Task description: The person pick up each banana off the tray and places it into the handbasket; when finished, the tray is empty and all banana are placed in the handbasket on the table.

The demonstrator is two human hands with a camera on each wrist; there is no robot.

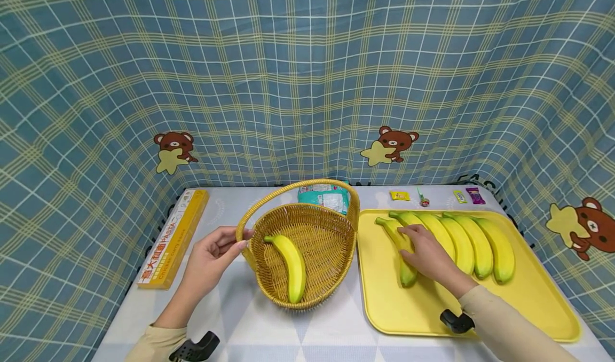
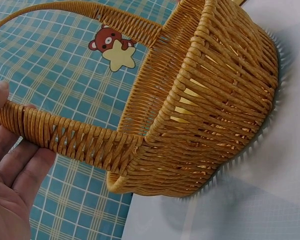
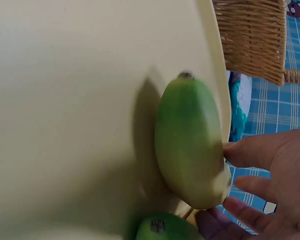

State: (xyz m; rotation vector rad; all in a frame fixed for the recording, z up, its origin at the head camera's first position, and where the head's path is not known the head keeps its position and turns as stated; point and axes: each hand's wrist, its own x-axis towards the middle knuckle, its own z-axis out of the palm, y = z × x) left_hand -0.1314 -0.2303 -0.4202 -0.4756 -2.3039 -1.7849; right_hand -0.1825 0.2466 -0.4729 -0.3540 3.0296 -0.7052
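Observation:
My left hand point(image 1: 211, 260) holds the handle of a woven wicker basket point(image 1: 353, 255) on its left side, thumb and fingers around it. One banana point(image 1: 294, 268) lies inside the basket. In the left wrist view, the handle point(image 2: 75, 137) passes between the thumb and fingers of that hand. Over the yellow tray point(image 1: 399, 314), my right hand point(image 1: 430, 252) grips the leftmost banana point(image 1: 407, 274), whose middle is partly hidden. The right wrist view has the thumb against one side of this banana point(image 3: 187, 135) and the fingers near its other side.
Several more bananas point(image 1: 502, 255) lie side by side on the tray. A pasta box point(image 1: 175, 239) lies at left. Behind the basket is a teal packet point(image 1: 326, 199). Small wrapped sweets point(image 1: 400, 196) lie beyond the tray, before a plaid curtain point(image 1: 298, 84).

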